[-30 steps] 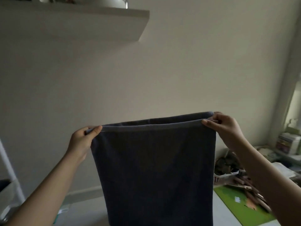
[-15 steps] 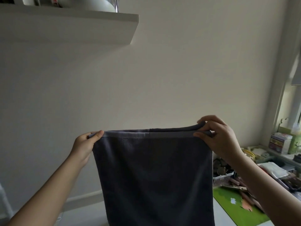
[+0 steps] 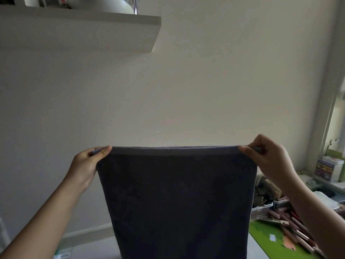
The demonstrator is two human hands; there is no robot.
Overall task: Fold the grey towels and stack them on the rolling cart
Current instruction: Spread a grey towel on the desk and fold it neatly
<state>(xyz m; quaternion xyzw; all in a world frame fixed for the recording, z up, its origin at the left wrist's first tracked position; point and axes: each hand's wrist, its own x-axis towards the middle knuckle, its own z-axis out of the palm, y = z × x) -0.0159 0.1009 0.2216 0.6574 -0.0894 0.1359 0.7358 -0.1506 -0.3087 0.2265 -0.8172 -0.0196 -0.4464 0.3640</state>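
Towel [image 3: 177, 199] hangs flat in mid-air before the wall, its top edge stretched level. Left hand [image 3: 85, 165] at 9 o'clock and right hand [image 3: 270, 159] at 3 o'clock each have their grip pinched on a top corner.

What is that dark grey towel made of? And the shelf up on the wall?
The towel looks like soft terry cloth, probably cotton: its face is matte and fuzzy, with a smoother woven band along the top edge. The shelf looks like painted or laminated board, maybe wood: flat, smooth, matte white with sharp edges.
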